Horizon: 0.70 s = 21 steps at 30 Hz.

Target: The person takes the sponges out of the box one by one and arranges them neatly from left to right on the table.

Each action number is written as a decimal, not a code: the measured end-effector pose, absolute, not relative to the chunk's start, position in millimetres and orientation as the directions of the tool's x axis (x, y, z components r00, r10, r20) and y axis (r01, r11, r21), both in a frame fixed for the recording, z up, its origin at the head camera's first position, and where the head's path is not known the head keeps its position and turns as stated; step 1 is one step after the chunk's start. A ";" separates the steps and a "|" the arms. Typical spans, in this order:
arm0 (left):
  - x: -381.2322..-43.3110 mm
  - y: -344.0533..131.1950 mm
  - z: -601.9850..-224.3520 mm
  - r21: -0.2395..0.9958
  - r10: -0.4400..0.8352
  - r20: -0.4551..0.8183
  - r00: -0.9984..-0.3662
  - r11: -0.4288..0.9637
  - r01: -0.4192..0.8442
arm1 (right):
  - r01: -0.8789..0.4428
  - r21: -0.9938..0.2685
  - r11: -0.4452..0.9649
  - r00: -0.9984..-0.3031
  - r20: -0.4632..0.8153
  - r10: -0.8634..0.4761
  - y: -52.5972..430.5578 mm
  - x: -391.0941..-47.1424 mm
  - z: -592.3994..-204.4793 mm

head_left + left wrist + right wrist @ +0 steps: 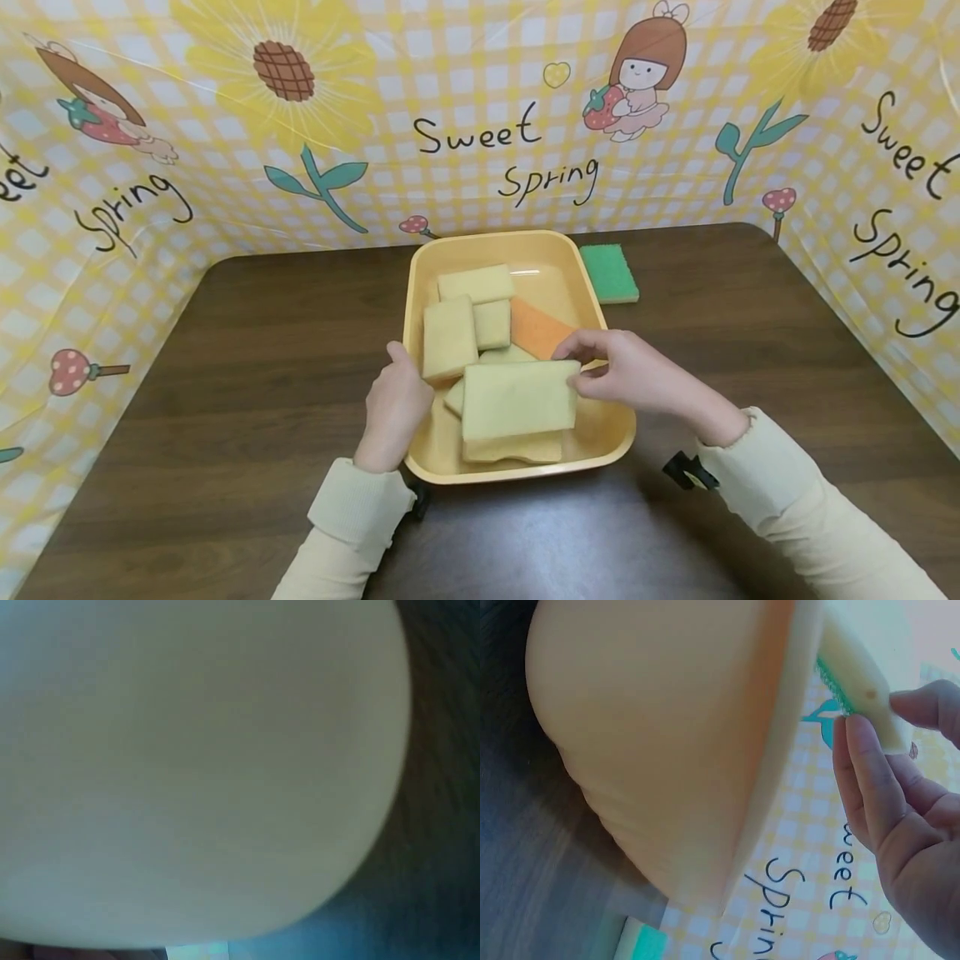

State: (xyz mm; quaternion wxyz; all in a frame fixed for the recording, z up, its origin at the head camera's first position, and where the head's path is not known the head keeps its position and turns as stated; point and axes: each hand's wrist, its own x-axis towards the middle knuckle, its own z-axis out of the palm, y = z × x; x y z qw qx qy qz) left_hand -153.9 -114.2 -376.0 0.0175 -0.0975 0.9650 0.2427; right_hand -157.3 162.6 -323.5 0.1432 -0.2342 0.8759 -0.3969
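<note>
Crowded tray (551, 279), green sponge (610, 273) — just outside

right grip (907, 825) | pinches cream-green sponge (864, 679) | near tray rim (778, 750)

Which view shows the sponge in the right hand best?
The head view: the sponge shows its broad yellow face almost whole, the right hand at one edge. Right wrist shows only part, with its green layer; left wrist, none.
</note>
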 end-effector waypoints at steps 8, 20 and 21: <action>-154.0 -114.9 -376.5 0.465 -0.176 -0.084 -0.981 0.864 -0.195 | -0.227 -0.786 0.575 -0.903 -0.051 -0.426 176.9 -173.5 -325.5; -155.1 -115.0 -377.9 0.469 -0.171 -0.085 -0.982 0.862 -0.191 | -0.021 -0.885 0.465 -0.971 -0.092 -0.219 202.6 -196.2 -327.8; -155.1 -114.9 -377.8 0.469 -0.170 -0.085 -0.982 0.863 -0.190 | -0.009 -0.890 0.455 -0.975 -0.094 -0.202 205.9 -198.8 -328.5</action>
